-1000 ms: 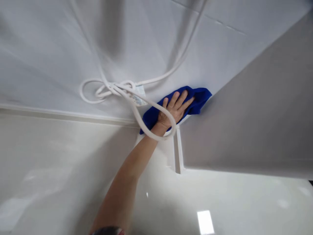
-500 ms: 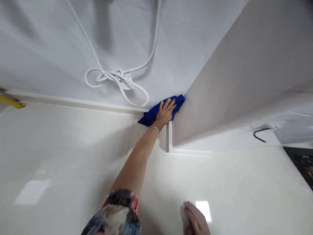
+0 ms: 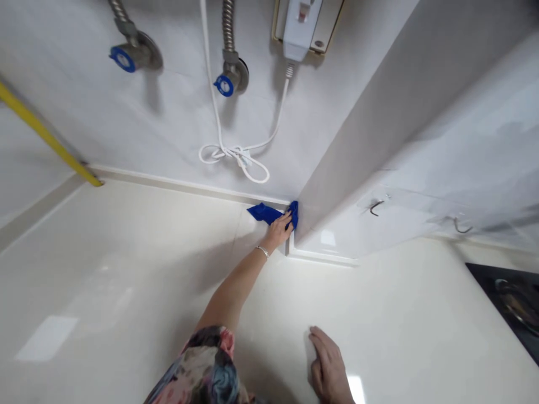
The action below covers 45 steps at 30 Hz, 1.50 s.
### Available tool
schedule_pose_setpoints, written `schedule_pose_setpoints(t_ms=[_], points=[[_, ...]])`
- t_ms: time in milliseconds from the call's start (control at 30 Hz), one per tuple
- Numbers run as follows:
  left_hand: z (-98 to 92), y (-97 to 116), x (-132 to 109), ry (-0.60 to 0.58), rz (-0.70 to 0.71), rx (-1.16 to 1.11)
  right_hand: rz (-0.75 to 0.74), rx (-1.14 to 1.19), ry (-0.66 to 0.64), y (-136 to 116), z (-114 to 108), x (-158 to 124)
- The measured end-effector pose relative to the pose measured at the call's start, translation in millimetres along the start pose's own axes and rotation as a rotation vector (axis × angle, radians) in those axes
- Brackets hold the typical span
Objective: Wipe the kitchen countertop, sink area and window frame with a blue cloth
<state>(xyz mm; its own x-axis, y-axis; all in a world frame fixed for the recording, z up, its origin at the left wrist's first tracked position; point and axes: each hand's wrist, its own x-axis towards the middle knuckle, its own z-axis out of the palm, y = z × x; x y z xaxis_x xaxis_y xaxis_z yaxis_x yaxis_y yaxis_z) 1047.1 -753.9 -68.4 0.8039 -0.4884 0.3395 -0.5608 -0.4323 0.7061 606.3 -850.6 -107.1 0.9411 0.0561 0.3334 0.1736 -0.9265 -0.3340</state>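
My left hand (image 3: 279, 227) reaches far across the cream countertop (image 3: 126, 269) into the back corner. Its fingers are curled on a blue cloth (image 3: 261, 212), pressing it where the counter's raised back edge meets the projecting tiled wall (image 3: 357, 140). A thin bracelet sits on that wrist and a floral sleeve covers the upper arm. My right hand (image 3: 327, 365) lies flat on the countertop near the front edge, fingers stretched out, holding nothing.
A knotted white cord (image 3: 236, 154) hangs down the back wall from a white plug unit (image 3: 301, 25). Two blue-capped valves (image 3: 122, 58) (image 3: 224, 85) sit on the wall. A yellow pipe (image 3: 46, 137) slants at the left. Two hooks (image 3: 376, 206) and a black hob (image 3: 509, 297) are at the right.
The view has pulled back and tilted up, revealing valves, plug unit and hob. My left hand slid the cloth down the wall into the corner. My right hand came into view on the counter.
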Motion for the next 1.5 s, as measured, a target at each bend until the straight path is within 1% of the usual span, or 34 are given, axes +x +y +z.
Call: schedule_pose_setpoints(t_ms=[133,267,367,467,567,633,733,867,967,1200,1300,1500], points=[[-14.2,17,-31,-0.062,-0.006,0.026,0.013,0.012,0.019,-3,1,4],[-20.7,37,-62,-0.092,-0.038,0.075,0.014,0.041,0.027,-2,3,7],[-20.8,54,-86,-0.092,-0.076,0.125,-0.006,0.051,0.052,-1,4,8],[-16.4,68,-111,-0.084,-0.119,0.181,-0.006,0.058,0.065,0,5,9],[-10.4,75,-127,-0.073,-0.164,0.229,-0.003,0.055,0.075,0,6,10],[-8.0,75,-127,-0.071,-0.190,0.247,-0.006,0.054,0.078,-1,6,10],[-7.7,70,-114,-0.078,-0.200,0.253,-0.008,0.062,0.075,-2,5,11],[-5.8,65,-103,-0.065,-0.133,0.254,0.011,0.085,0.064,-5,3,12],[-1.1,61,-105,-0.063,-0.101,0.263,0.018,0.110,0.058,-6,3,14],[5.0,53,-119,-0.105,-0.119,0.308,0.050,0.116,0.034,-7,0,14],[4.8,56,-123,-0.114,-0.129,0.319,0.040,0.104,0.028,-6,0,14],[4.1,69,-129,-0.145,-0.140,0.346,0.040,0.087,0.039,-3,5,12]])
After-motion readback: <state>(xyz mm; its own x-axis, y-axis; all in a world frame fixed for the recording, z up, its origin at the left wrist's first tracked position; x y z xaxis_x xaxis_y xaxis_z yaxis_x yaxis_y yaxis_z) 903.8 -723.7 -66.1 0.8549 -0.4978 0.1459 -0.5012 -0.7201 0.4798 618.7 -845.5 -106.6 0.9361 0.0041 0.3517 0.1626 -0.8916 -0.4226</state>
